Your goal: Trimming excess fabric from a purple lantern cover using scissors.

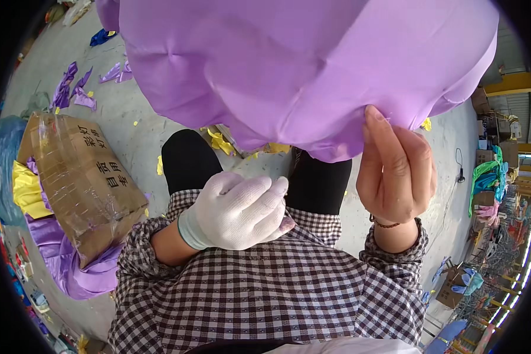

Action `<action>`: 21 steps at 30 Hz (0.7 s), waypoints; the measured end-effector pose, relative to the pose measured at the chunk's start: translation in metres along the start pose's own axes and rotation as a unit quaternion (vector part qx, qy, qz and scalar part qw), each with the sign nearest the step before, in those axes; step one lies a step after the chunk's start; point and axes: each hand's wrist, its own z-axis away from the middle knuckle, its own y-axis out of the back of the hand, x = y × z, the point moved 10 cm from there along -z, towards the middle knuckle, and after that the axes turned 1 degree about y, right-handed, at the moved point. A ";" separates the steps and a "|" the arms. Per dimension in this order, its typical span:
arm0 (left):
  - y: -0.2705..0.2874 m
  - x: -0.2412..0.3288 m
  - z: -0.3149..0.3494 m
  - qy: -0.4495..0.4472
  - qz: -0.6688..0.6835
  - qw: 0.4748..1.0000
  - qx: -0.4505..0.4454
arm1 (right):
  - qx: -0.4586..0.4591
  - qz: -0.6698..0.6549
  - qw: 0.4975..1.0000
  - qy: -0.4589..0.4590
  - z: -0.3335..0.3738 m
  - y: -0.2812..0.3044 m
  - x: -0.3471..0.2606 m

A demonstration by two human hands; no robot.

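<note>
A large piece of glossy light-purple fabric (265, 65), bulging and puckered by small stitched-looking points, fills the upper middle above my knees. My bare right hand (395, 168) is closed in a pinch at the fabric's lower right part, fingertips against the cloth; anything small between them is hidden. Below the fabric, in front of my chest, my left hand (242, 209) wears a white knit glove with a pale green cuff. Its fingers curl inward, apart from the purple fabric, and whatever they may hold is out of sight.
A taped cardboard box (91, 177) stands at the left, with purple cloth (79, 271) and yellow cloth (29, 192) around it. Yellow scraps (220, 141) and purple scraps (71, 88) litter the grey floor. Racks with coloured fabric (487, 177) line the right side.
</note>
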 end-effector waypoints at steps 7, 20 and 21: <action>-0.004 -0.001 -0.005 -0.007 -0.007 1.000 -0.010 | -0.009 0.037 0.999 0.021 -0.001 -0.003 -0.008; -0.014 0.007 -0.014 -0.010 -0.001 1.000 -0.015 | 0.010 0.109 0.992 0.058 -0.001 -0.020 -0.012; -0.014 0.008 -0.015 -0.011 -0.003 1.000 -0.023 | 0.007 0.090 0.995 0.049 -0.003 -0.019 -0.010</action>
